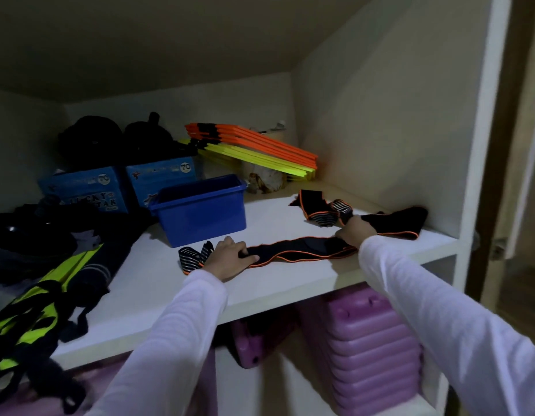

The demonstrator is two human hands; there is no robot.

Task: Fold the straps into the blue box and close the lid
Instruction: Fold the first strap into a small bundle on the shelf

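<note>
White long sleeves reach up from the bottom edge toward a smooth white shelf [158, 274] inside a cupboard. On it, the left hand [230, 259] presses down, fingers curled over one end of a long black fabric strap with orange edging [296, 250], which lies flat along the shelf's front edge; a grey-and-black striped tab sticks out just past that hand. The right hand [354, 231] is closed in a pinch on the strap's other end. Just behind the right hand lies a second black strap with orange trim and striped ends [389, 220], crumpled and partly folded over itself, near the cupboard's right wall. An open rectangular blue plastic box [200, 211] stands behind the left hand, well apart from both straps; its inside is dark, and no lid shows on it. Farther back are two blue printed cardboard boxes [122, 187] with dark rounded objects resting on top, and a slanted stack of flat orange and yellow bars [254, 148]. Neon-yellow and black fabric [38, 313] spills over the shelf's left end. Ribbed purple plastic cases [371, 349] sit in the compartment below.
</note>
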